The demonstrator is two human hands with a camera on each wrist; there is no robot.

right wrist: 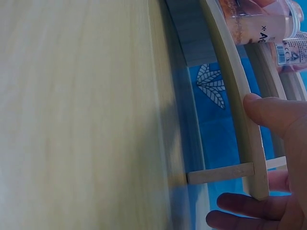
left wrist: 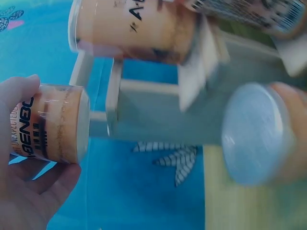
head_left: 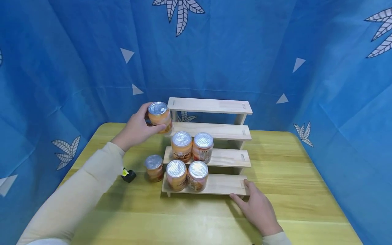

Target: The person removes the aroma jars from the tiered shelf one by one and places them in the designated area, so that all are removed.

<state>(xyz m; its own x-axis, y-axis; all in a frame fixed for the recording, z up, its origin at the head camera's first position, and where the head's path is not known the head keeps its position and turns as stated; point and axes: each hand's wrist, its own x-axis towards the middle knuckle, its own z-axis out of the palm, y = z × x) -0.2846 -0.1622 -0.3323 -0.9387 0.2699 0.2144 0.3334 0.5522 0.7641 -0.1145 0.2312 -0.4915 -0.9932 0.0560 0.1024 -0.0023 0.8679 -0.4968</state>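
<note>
In the head view my left hand (head_left: 137, 128) grips a lidded jar (head_left: 160, 117) by its sides, beside the left end of the third step up of a wooden stepped rack (head_left: 214, 131). The left wrist view shows that jar (left wrist: 53, 124) between thumb and fingers. My right hand (head_left: 257, 207) holds the right end of the lowest step (head_left: 225, 183); in the right wrist view the thumb of this hand (right wrist: 288, 143) lies on the board's edge (right wrist: 244, 110). Two jars (head_left: 176, 175) stand on the lowest step, and two more (head_left: 182, 146) on the step above.
Another jar (head_left: 154, 167) stands on the wooden table (head_left: 128, 217) left of the rack. A small black and yellow object (head_left: 128, 175) lies near it, beside my left sleeve. Blue cloth (head_left: 239, 44) with leaf prints hangs behind and at both sides.
</note>
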